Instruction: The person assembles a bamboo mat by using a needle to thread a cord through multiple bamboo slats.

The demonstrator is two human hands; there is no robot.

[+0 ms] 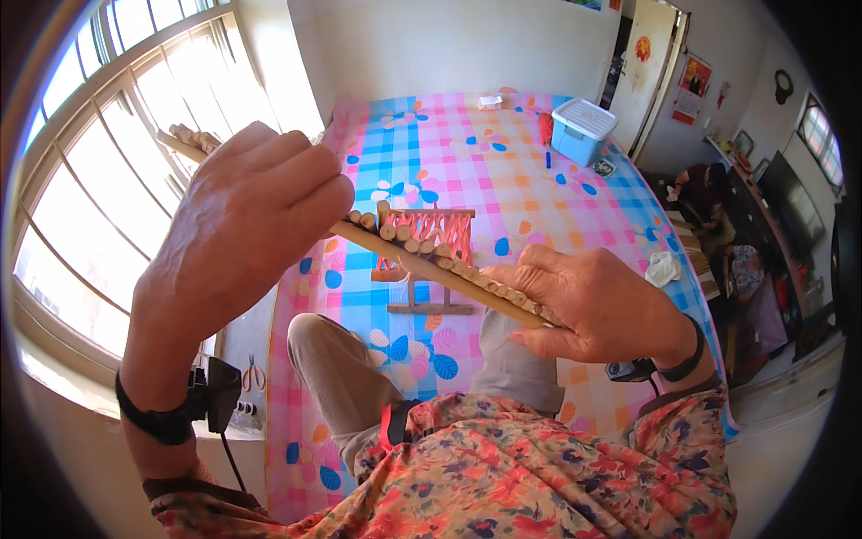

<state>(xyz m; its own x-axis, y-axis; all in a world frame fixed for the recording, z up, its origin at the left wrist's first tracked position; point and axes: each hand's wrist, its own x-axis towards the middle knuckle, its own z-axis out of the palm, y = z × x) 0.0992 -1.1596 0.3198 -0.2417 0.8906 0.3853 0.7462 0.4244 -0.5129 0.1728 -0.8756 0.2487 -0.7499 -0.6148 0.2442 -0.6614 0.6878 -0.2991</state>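
Both my hands hold a long pale bamboo strip (449, 279) up in front of me, slanting down to the right. Short round wooden sticks (413, 245) sit side by side along its upper edge, cut ends toward me. My left hand (242, 207) is closed round the strip's raised left part, and its far end sticks out beyond the knuckles. At the lower right end, my right hand (597, 301) pinches strip and sticks between thumb and fingers. Behind them, partly hidden, a small wooden frame strung with red cords (440, 232) rests on the patterned sheet.
A checked, flowered sheet (503, 180) spreads under my legs. Toward its far right lie a blue box with a white lid (579, 126), a blue pen-like item (548, 160) and crumpled white tissue (663, 268). Scissors (253, 373) lie by the barred window; people (700, 193) sit at right.
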